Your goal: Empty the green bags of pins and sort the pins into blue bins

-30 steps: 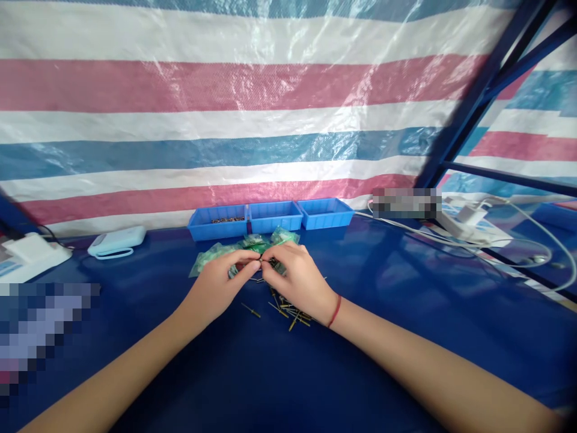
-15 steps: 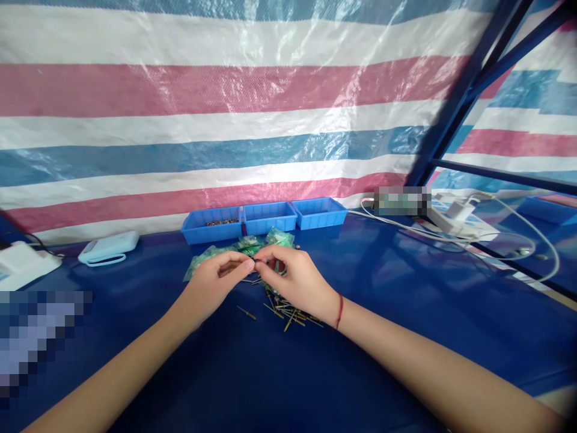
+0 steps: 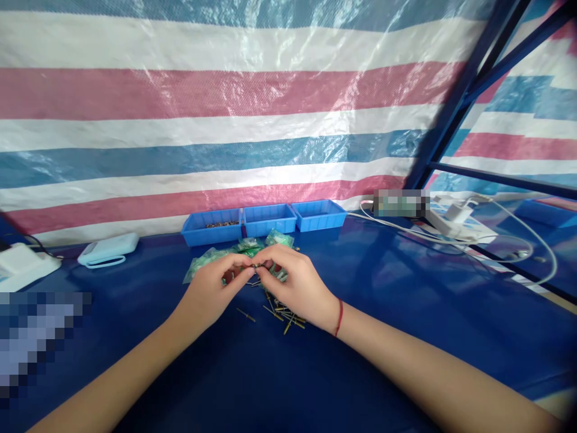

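My left hand (image 3: 208, 287) and my right hand (image 3: 297, 276) meet fingertip to fingertip over the middle of the table. Both are closed in a pinch on a small brass-coloured metal piece (image 3: 256, 265), mostly hidden by the fingers. A loose heap of pin-like metal parts resembling blind rivets (image 3: 288, 314) lies under and beside my right hand. One similar piece (image 3: 246, 314) rests apart, nearer to me. Behind my hands are crumpled clear-green plastic bags (image 3: 202, 262), partly covered by the fingers.
Three blue bins stand in a row at the back; the left bin (image 3: 211, 235) holds many small metal pieces. A pale blue pouch-like device (image 3: 109, 250) with a strap lies at left. White cables (image 3: 401, 227) and a power strip (image 3: 460, 225) are at right, near a blue metal frame (image 3: 451, 132).
The fingertips have shifted slightly, and the small piece between them now shows brass-coloured where it looked dark before. The view has tilted slightly; the bins and bags are in place.
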Available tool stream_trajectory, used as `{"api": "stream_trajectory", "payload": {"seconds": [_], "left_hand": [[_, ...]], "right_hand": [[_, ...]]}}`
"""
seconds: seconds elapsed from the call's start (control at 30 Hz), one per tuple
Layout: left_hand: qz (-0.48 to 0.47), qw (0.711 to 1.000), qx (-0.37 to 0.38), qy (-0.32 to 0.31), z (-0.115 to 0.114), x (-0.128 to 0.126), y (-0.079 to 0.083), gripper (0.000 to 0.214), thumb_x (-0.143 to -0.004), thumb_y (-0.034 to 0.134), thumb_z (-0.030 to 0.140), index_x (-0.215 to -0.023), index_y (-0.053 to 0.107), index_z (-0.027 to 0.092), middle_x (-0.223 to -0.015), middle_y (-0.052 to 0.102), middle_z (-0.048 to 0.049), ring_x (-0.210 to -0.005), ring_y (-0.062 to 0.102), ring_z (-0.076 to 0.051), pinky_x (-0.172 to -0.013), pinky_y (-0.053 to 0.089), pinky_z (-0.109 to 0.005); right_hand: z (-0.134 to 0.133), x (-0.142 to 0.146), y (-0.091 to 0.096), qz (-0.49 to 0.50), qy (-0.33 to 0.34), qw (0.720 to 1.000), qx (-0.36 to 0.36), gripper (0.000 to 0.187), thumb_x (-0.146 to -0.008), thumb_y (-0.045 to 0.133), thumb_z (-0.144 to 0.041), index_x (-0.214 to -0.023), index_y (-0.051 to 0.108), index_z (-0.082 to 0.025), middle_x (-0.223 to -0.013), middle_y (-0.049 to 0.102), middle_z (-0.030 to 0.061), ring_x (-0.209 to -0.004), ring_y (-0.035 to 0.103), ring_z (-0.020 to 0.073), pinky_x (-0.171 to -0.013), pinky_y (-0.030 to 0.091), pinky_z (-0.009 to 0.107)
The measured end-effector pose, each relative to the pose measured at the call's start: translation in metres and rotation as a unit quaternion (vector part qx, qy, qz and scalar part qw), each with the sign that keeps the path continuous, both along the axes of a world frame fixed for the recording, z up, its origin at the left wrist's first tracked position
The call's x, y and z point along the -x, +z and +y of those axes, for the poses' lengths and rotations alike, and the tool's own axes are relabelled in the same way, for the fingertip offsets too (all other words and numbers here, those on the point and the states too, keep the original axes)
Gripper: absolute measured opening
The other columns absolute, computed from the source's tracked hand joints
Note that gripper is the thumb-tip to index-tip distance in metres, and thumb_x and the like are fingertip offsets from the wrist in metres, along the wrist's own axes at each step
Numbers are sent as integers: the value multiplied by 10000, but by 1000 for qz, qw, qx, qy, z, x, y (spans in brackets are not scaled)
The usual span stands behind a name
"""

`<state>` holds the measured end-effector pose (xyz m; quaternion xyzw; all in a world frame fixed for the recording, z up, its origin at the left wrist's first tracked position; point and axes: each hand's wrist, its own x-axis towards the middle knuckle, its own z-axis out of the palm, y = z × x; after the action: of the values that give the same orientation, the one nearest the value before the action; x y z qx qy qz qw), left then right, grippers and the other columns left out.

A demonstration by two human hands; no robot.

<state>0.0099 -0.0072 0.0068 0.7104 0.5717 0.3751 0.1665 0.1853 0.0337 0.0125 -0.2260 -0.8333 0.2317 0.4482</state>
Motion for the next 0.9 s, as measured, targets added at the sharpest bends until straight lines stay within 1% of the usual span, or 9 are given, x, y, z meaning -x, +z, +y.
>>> {"api": "stream_trajectory", "payload": {"seconds": [0.07, 0.17, 0.23, 0.33, 0.43, 0.53, 0.67, 0.77, 0.9], "left_hand": [[72, 996, -43, 14, 0, 3, 1, 231, -865, 498, 392, -938, 655, 239, -846, 697, -6, -711, 618, -169, -690, 474, -279], [110, 990, -73, 52, 11, 16, 9, 266, -877, 471, 431, -932, 657, 250, -859, 705, -5, -729, 623, -172, -685, 464, -263], [118, 984, -83, 109, 27, 31, 16, 290, -870, 471, 454, -944, 656, 244, -893, 714, -14, -770, 639, -192, -701, 462, -273], [172, 964, -92, 181, 59, 56, 26, 294, -861, 462, 425, -939, 665, 227, -885, 722, -42, -813, 653, -240, -711, 457, -308], [266, 937, -87, 211, 90, 75, 29, 318, -860, 424, 367, -962, 675, 200, -923, 721, -89, -844, 649, -291, -723, 461, -360], [315, 923, -83, 205, 105, 80, 25, 345, -835, 429, 316, -1024, 674, 164, -1043, 692, -135, -955, 614, -322, -805, 452, -399], [312, 928, -109, 170, 92, 66, 18, 387, -844, 418, 309, -1133, 639, 180, -1154, 645, -103, -1046, 565, -292, -915, 419, -397], [299, 941, -132, 94, 65, 48, 11, 331, -861, 419, 310, -1033, 680, 200, -1096, 663, -68, -987, 579, -259, -919, 422, -387], [271, 951, -147, 29, 29, 26, -2, 267, -881, 437, 286, -971, 680, 220, -1052, 666, -44, -943, 581, -223, -867, 442, -353]], "right_hand": [[0, -1, 0, -4, 0, 1000, -9, 163, -850, 534, -139, -984, 609, -193, -903, 649, 18, -814, 588, 120, -751, 474, 245], [1, -2, -2, -20, -38, 999, 1, 244, -866, 531, -193, -1110, 540, -187, -943, 628, 28, -809, 579, 127, -747, 474, 254], [4, -3, -5, -67, -64, 996, -19, 247, -872, 523, -206, -1115, 541, -174, -962, 627, 43, -864, 569, 152, -799, 457, 287], [7, -2, -11, -181, -81, 977, -76, 183, -878, 513, -225, -1019, 615, -169, -943, 636, 60, -933, 538, 196, -855, 417, 338], [7, 0, -17, -264, -93, 953, -114, 197, -892, 498, -268, -962, 655, -171, -910, 629, 70, -916, 515, 214, -831, 401, 355], [6, 4, -19, -303, -110, 937, -137, 242, -895, 495, -323, -973, 662, -166, -909, 610, 85, -919, 496, 231, -793, 389, 367], [7, 7, -21, -317, -119, 929, -148, 264, -904, 479, -338, -944, 675, -165, -918, 588, 91, -922, 484, 236, -763, 382, 368], [8, 7, -22, -320, -123, 928, -142, 248, -905, 476, -299, -896, 684, -166, -929, 586, 93, -926, 484, 234, -764, 383, 365], [8, 8, -21, -318, -124, 930, -136, 242, -906, 479, -305, -915, 680, -170, -929, 593, 88, -934, 483, 235, -782, 386, 369]]}}
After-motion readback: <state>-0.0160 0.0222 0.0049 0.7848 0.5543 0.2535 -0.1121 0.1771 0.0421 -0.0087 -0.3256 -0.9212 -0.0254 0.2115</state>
